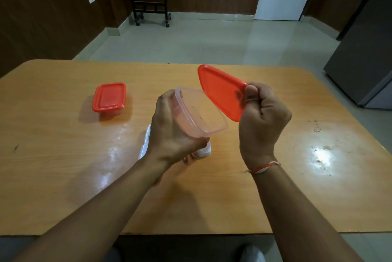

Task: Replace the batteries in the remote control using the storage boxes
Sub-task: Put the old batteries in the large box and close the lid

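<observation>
My left hand (169, 128) grips a clear plastic storage box (201, 113), lifted above the table and tilted with its open mouth toward the right. I see nothing inside it. My right hand (263, 117) pinches the box's red lid (220, 89) by one edge, held just right of the box. A second box with its red lid on (108, 98) stands on the table to the left. Below my left hand lies the white remote control (144, 145), mostly hidden; a small reddish item (188, 157) shows beside it, too hidden to name.
The wooden table (63, 166) has glare patches and dark specks (318, 128) on its right side. Beyond it are a tiled floor, a black wheeled stand (151, 7) at the back wall and a grey cabinet (364, 60) at the right.
</observation>
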